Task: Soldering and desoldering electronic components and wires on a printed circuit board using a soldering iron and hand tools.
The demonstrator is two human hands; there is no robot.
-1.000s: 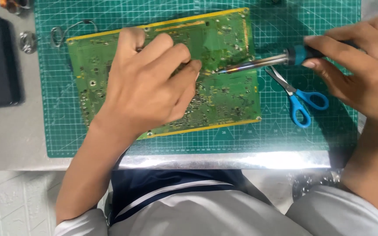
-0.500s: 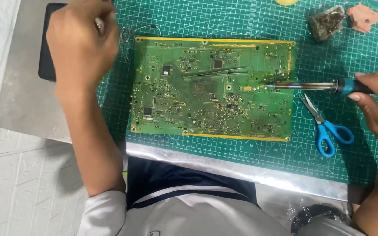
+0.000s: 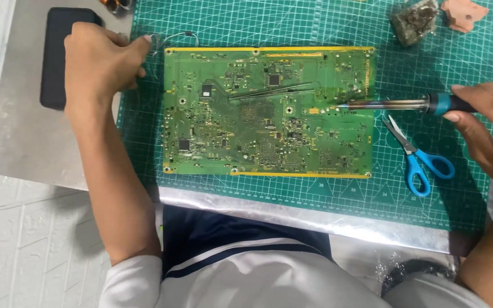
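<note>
A green circuit board (image 3: 269, 131) lies on a green cutting mat (image 3: 315, 25), with metal tweezers (image 3: 270, 91) resting on it. My right hand (image 3: 489, 134) grips the blue handle of a soldering iron (image 3: 406, 105), whose tip touches the board's right part. My left hand (image 3: 101, 63) is curled at the mat's upper left edge, its fingertips at the end of a thin wire loop (image 3: 173, 36). Whether the fingers pinch the wire is hidden.
Blue-handled scissors (image 3: 417, 159) lie on the mat right of the board, under the iron. A black phone (image 3: 57, 51) sits at the far left. A wad of brass wool (image 3: 415, 20) and a pinkish scrap (image 3: 463, 12) are at the top right.
My left hand lifted off the board, uncovering it, and moved to the wire at the upper left. The iron stays at the board's right part in my right hand.
</note>
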